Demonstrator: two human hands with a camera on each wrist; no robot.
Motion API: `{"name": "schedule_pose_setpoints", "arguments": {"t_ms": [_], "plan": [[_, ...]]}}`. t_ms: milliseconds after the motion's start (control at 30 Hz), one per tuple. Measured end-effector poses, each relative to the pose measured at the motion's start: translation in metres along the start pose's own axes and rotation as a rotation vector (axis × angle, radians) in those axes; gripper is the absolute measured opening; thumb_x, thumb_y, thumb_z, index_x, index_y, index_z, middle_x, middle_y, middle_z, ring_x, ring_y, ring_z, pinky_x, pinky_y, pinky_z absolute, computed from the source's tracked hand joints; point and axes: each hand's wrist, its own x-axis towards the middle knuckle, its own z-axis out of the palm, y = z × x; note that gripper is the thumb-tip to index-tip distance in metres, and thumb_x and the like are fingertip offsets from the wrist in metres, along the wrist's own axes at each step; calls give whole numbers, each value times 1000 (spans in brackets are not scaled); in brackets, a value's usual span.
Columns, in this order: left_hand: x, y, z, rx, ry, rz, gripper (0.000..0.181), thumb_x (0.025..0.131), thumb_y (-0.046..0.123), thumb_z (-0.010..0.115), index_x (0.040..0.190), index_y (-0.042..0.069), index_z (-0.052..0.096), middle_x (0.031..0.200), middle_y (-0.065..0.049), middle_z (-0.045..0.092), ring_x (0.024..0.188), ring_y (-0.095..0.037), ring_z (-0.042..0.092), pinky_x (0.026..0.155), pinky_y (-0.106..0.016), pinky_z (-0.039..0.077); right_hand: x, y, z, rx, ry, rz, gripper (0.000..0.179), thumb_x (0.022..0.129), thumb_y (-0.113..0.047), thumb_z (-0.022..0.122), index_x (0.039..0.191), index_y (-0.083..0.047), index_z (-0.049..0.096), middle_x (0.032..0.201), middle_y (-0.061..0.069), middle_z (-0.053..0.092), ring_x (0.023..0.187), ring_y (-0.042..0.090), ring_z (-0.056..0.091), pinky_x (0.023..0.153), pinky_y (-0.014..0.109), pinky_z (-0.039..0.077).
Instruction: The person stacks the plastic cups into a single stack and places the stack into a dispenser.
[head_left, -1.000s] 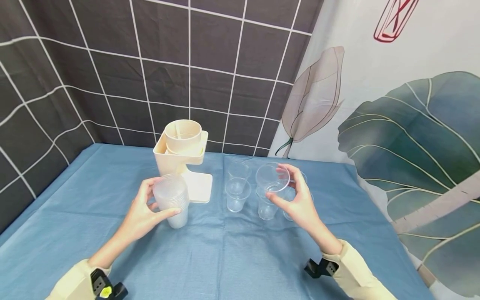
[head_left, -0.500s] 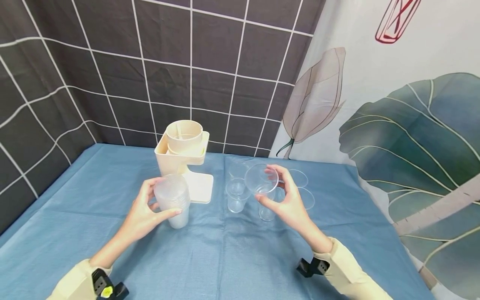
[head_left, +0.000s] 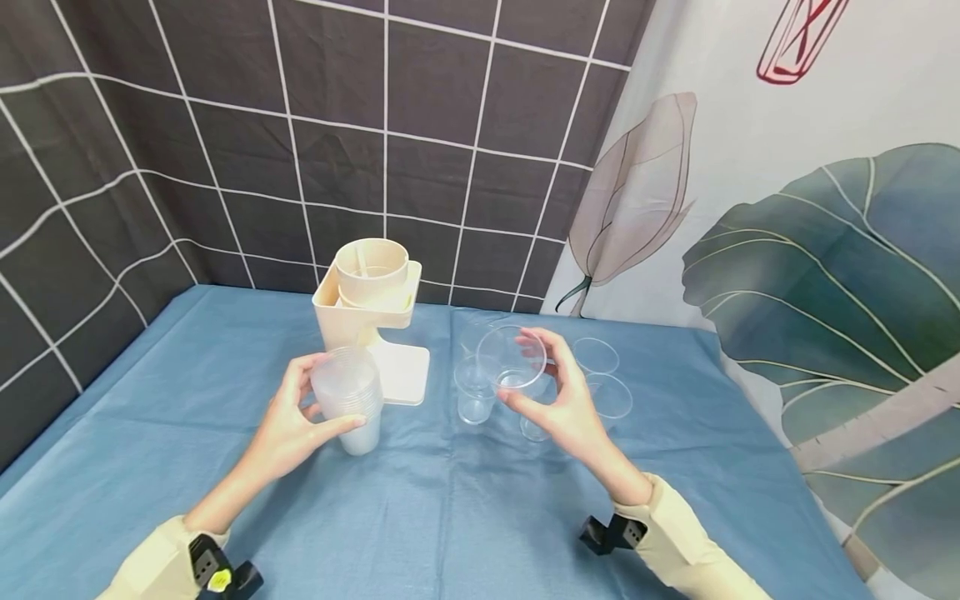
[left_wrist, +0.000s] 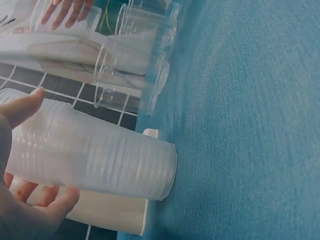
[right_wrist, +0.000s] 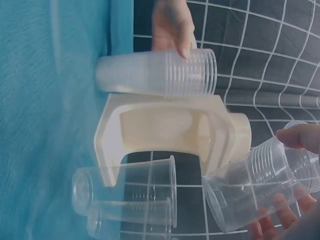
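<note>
My left hand [head_left: 288,421] grips a stack of nested clear plastic cups [head_left: 350,392], thumb on the near side and fingers round the far side. In the left wrist view the base of the cup stack [left_wrist: 120,155] is at the blue cloth. My right hand [head_left: 566,408] holds one clear plastic cup [right_wrist: 250,185] near its rim, raised above the cloth and slightly tilted. Behind and below it, other clear cups [head_left: 475,407] stand upright in a group. Two rims of standing cups [head_left: 611,396] show to the right of my right hand; the raised cup and hand partly hide others.
A cream-coloured stand [head_left: 366,315] with a round cup-like holder on top and a flat base [head_left: 405,373] is just behind the cup stack. Blue cloth [head_left: 360,533] covers the table. A dark grid-patterned curtain [head_left: 427,108] hangs along the back.
My right hand has moved left with the cup, from over the right-hand cups towards the left-hand ones, uncovering the rims at right. The left hand keeps its grip on the stack in place.
</note>
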Motion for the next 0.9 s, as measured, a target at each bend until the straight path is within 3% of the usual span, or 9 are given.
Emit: {"name": "schedule_pose_setpoints", "arguments": {"t_ms": [200, 400, 900], "plan": [[0, -1, 0, 0, 1, -5, 84, 74, 12, 82, 139, 6, 29, 137, -20, 43, 125, -38, 46, 98, -67, 38, 2, -3, 6, 32, -14, -12, 69, 73, -1, 79, 133, -11, 48, 130, 5, 58, 120, 16, 53, 93, 40, 43], [0, -1, 1, -6, 3, 2, 83, 74, 12, 82, 138, 6, 29, 135, -19, 45, 123, -35, 47, 98, -64, 41, 3, -8, 11, 78, -35, -20, 70, 73, 2, 79, 134, -12, 48, 131, 8, 58, 122, 33, 52, 94, 33, 45], [0, -2, 1, 0, 2, 3, 84, 74, 12, 82, 139, 6, 29, 136, -20, 44, 125, -38, 46, 98, -66, 39, 4, -10, 28, 161, -110, -35, 69, 76, 3, 76, 136, -9, 44, 132, 14, 57, 119, 19, 54, 96, 27, 44]]}}
